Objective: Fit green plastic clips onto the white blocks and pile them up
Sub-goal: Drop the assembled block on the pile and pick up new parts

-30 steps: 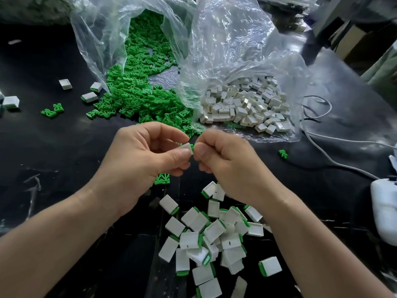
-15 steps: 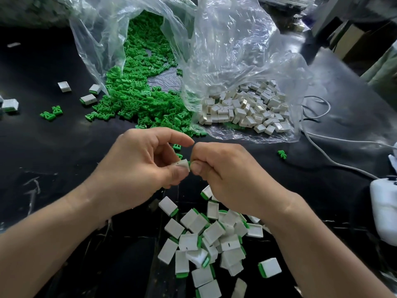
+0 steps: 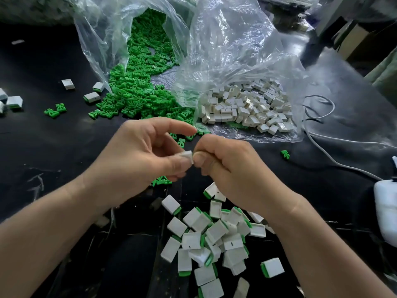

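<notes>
White block (image 3: 187, 156) is sitting between the hands: left hand (image 3: 137, 160) is pinching it with clamped fingers; right hand (image 3: 234, 177), fingers curled, is gripping its right end.

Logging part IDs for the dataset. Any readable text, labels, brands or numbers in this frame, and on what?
No readable text anywhere.
Piled white blocks: only a small dark slit mark on some, no characters.
Held block, pinched by left hand and right hand: blank.
Clear bags: unprinted.
Boxes at top right: too blurred to tell.
</notes>
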The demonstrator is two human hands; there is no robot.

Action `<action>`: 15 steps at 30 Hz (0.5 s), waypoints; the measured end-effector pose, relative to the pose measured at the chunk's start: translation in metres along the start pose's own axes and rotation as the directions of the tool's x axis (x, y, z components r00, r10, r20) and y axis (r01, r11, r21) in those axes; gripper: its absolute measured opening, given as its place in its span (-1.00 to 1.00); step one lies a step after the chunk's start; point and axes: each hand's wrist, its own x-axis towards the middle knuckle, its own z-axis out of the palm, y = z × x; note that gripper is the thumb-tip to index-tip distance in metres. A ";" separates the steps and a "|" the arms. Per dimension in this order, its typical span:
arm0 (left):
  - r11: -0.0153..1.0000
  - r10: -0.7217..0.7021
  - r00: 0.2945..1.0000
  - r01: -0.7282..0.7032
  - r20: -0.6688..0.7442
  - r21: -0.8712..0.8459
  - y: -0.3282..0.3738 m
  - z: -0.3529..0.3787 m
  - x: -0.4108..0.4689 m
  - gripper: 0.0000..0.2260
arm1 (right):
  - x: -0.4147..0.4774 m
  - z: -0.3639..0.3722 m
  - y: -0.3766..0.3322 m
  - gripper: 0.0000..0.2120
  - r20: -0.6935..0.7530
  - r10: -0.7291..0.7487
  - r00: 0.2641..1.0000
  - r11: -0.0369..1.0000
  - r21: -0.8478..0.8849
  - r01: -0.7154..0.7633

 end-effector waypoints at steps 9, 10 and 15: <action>0.988 -0.035 0.998 0.027 -0.044 -0.151 -0.001 0.002 0.000 -0.61 | 0.001 -0.002 0.011 -0.62 -0.015 0.193 0.981 0.928 0.328 -0.177; 0.986 -0.029 0.998 0.020 -0.053 -0.164 -0.001 0.002 0.000 -0.63 | 0.002 -0.002 0.011 -0.58 -0.005 0.249 0.968 0.887 0.402 -0.226; 0.971 0.014 0.997 -0.032 -0.079 -0.236 -0.001 0.006 0.000 -0.69 | 0.006 0.006 0.000 -0.46 0.358 0.254 0.899 0.514 0.737 -0.439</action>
